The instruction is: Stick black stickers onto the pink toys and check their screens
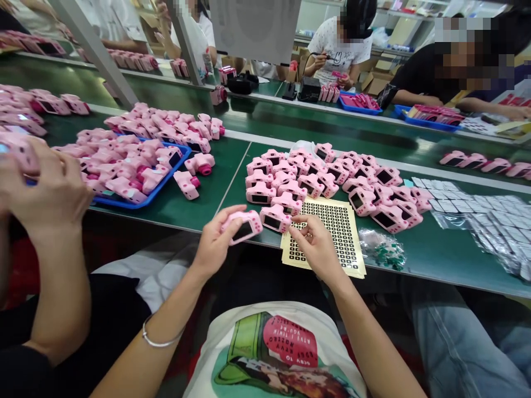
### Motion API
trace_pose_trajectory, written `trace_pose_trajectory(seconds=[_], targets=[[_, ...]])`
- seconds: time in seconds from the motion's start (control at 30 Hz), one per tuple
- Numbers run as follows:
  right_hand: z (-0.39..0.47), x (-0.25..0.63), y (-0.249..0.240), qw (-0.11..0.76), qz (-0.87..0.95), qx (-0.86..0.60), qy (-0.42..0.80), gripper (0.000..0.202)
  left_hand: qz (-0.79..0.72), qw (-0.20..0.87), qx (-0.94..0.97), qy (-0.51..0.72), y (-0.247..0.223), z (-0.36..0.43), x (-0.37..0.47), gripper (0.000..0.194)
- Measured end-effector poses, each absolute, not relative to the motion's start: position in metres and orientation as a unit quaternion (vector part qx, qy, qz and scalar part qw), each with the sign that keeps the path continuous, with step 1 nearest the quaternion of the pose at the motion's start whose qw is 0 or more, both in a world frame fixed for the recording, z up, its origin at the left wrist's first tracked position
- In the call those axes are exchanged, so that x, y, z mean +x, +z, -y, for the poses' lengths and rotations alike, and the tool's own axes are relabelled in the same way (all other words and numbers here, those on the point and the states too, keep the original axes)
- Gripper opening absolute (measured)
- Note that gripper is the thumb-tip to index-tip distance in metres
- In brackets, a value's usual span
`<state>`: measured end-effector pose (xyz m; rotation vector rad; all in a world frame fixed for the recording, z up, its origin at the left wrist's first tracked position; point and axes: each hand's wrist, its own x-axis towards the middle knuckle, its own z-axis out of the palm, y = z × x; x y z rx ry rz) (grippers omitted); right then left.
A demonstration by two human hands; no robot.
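Observation:
My left hand [213, 243] grips a pink toy camera [244, 227] by its left end, thumb over the back, with the dark screen facing me. My right hand [314, 243] has its thumb and fingers bent together at the right end of another pink camera [275, 219], which rests at the table's front edge. Behind both hands several more pink cameras [290, 188] lie bunched on the green table. Under and beside my right hand is a yellowish sheet [348, 237] of small black square stickers.
A blue tray [136, 203] heaped with pink cameras stands at the left, near a neighbour's hands [50, 182]. Plastic bags [385, 249] and white pieces [498, 210] lie right. Other people sit beyond the belt [332, 121].

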<state>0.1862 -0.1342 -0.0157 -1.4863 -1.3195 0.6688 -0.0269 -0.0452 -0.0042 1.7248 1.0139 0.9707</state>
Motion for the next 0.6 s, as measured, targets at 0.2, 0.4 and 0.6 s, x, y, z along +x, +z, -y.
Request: trace_pose_trajectory(seconds=[0.2, 0.4, 0.6], targets=[[0.111, 0.187, -0.039, 0.416, 0.603, -0.663, 0.155, 0.037, -0.382, 0.335, 0.791, 0.341, -0.015, -0.008, -0.029, 0.038], [0.115, 0.188, -0.038, 0.451, 0.611, -0.63, 0.162, 0.022, -0.353, 0.299, 0.839, 0.287, -0.028, -0.026, -0.021, 0.048], [0.133, 0.198, -0.035, 0.494, 0.546, -0.628, 0.253, 0.028, -0.34, 0.254, 0.864, 0.271, -0.035, -0.024, -0.025, 0.068]])
